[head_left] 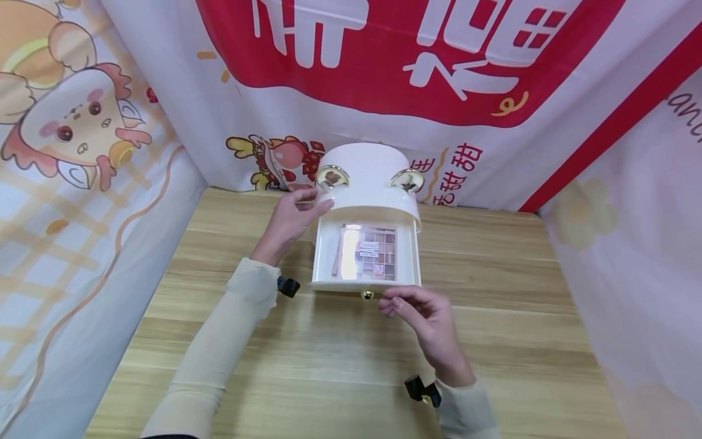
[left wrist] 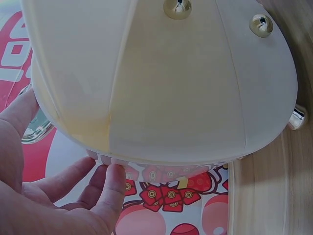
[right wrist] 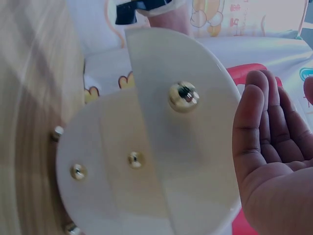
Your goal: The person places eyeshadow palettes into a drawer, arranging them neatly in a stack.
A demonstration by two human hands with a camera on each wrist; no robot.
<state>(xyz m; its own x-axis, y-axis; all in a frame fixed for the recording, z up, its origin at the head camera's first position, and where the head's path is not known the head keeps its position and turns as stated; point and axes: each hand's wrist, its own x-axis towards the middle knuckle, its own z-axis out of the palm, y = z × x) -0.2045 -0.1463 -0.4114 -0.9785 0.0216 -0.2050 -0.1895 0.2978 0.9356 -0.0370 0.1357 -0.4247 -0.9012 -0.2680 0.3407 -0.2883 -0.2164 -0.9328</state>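
A white rounded desktop drawer cabinet (head_left: 373,161) stands on the table, its top drawer (head_left: 411,244) pulled out toward me. Inside lies a flat, shiny palette-like case (head_left: 378,253) with a grid of small squares and glare on its left part. My left hand (head_left: 287,219) steadies the cabinet's left side, with its thumb at the upper edge and fingertips against the side wall. Just right of the gold drawer knob (head_left: 367,295), my right hand (head_left: 430,323) hovers by the drawer front with loosely bent fingers, holding nothing; in the right wrist view the knob (right wrist: 184,96) is bare.
Lower drawers carry more gold knobs (right wrist: 135,159), and short gold feet (right wrist: 57,133) hold the cabinet off the wooden table (head_left: 482,353). Gold-rimmed round ornaments (head_left: 332,177) sit on its upper front. A printed cloth (head_left: 263,110) hangs close behind, with more cloth along both sides.
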